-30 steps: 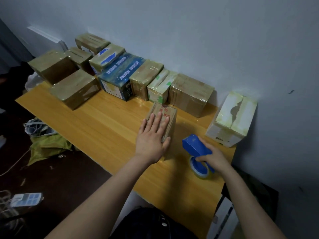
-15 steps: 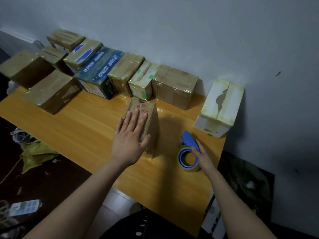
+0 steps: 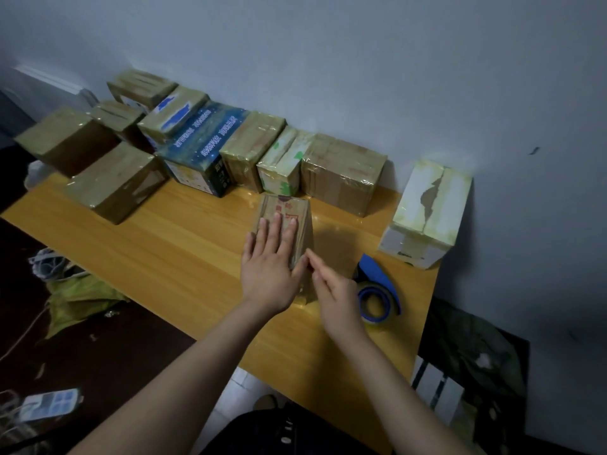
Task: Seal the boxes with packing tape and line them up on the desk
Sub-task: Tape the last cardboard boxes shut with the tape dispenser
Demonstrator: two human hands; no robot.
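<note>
**Task item.** A small brown box (image 3: 284,213) stands on the worktop (image 3: 164,244), in its right half, just in front of the row at the back edge and well clear of the near edge. Its top face bears red print and glossy tape.

**Left hand.** The left hand (image 3: 267,274) lies flat on top of the small box. Its fingers (image 3: 278,228) are straight and close together and press down on the top face. The thumb rests along the box's right top edge.

**Right hand.** The right hand (image 3: 335,293) is at the right side of the same box. Its fingers are nearly straight and narrowly spread, and the tips touch the box's right face just beside the left thumb.

**Tool.** A blue tape dispenser (image 3: 381,284) with its roll lies on the worktop just right of the right hand, near the right edge.

**Lined-up boxes.** A row of taped boxes (image 3: 341,169) runs along the back edge against the wall (image 3: 361,77). It includes a dark blue printed box (image 3: 203,142). Two brown boxes sit towards the left back corner in front of that row, the nearer one (image 3: 115,182) close to the left edge. A white box (image 3: 427,211) with a torn top seam stands at the right back corner, touching the wall and apart from the row.
</note>
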